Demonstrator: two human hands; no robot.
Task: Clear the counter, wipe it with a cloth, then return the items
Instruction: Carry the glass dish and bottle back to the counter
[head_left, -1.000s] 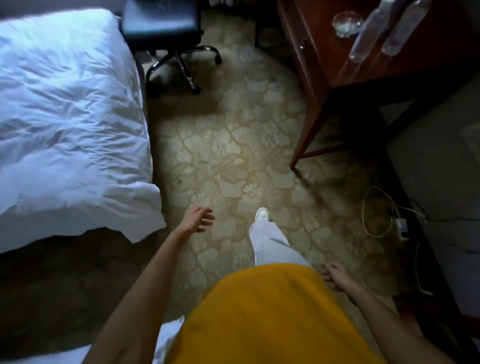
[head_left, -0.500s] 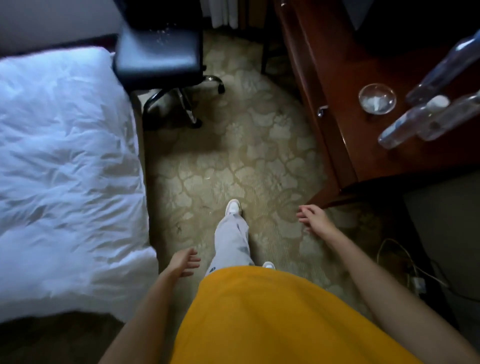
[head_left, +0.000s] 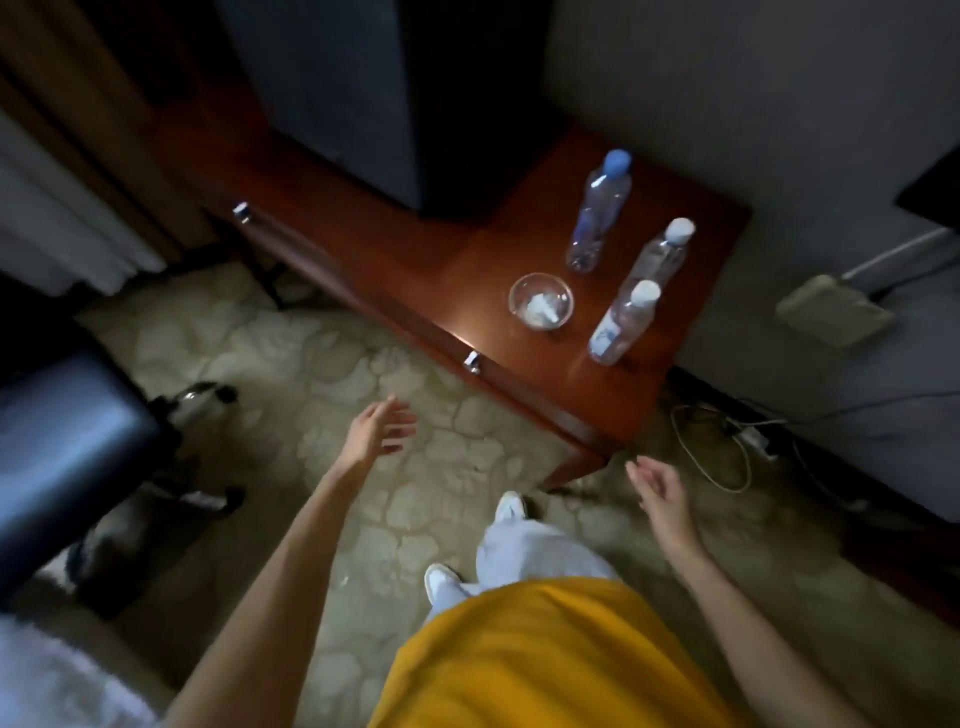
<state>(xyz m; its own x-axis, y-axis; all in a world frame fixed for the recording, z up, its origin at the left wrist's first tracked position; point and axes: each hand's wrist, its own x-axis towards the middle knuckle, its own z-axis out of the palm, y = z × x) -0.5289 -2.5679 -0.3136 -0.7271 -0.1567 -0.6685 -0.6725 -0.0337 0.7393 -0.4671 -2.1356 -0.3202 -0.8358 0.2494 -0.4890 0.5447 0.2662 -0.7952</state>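
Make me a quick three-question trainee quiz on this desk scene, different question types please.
1. True or false: the left hand grips a bottle.
2. How many bottles stand on the wooden counter?
3. The glass bowl sits: A) on the carpet B) on the counter, left of the nearest bottle C) on the chair.

Key: 1 false, both it and the right hand hold nothing; 2 three; 3 B.

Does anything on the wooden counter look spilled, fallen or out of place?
Nothing stands out. The three bottles stand upright with caps on, and the glass bowl sits level beside them. No spill shows on the counter. Both hands are empty.
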